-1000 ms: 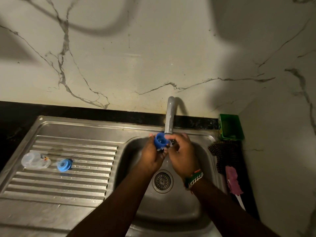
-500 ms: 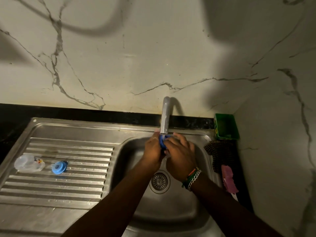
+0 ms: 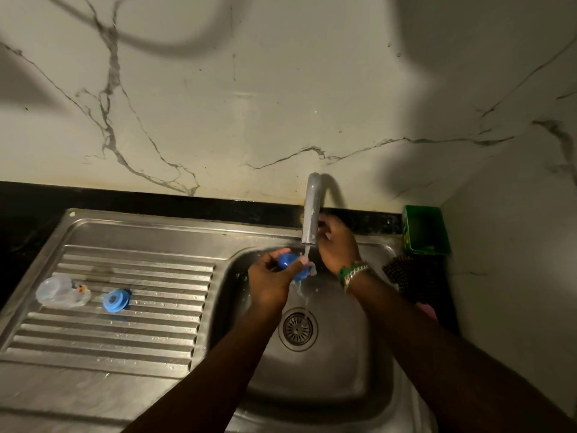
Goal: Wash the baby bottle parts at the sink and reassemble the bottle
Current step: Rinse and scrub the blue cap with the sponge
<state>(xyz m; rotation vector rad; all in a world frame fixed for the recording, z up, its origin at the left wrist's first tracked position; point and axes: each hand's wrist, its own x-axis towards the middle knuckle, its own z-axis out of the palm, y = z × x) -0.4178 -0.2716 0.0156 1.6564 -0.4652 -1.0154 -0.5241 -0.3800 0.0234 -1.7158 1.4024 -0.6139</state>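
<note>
1. A blue bottle part (image 3: 288,261) is held in the grip of the left hand (image 3: 272,281), fingers and thumb curled round it, over the sink basin (image 3: 343,370) and just under the spout of the tap (image 3: 310,210).
2. A thin stream of water is seen falling from the spout onto the blue part and splashing down toward the drain strainer (image 3: 298,328).
3. The right hand (image 3: 335,242) is raised behind the tap, at the back rim of the sink; its fingers are curled near the tap body. Whether anything is gripped there cannot be told, as the tap hides the fingertips.
4. A green and white beaded bracelet (image 3: 352,271) is worn on the right wrist.
5. On the ribbed steel drainboard (image 3: 125,339), left of the basin, a clear bottle body (image 3: 61,292) is laid on its side. Just beside it, to its right and apart from it, a blue ring-shaped part (image 3: 115,300) is lying.
6. A green plastic container (image 3: 426,229) is set at the back right corner of the bench, against the marble-patterned wall (image 3: 249,104). A dark scrubber (image 3: 402,273) is seen in front of it, with something pink (image 3: 429,310) partly hidden behind the right forearm.
</note>
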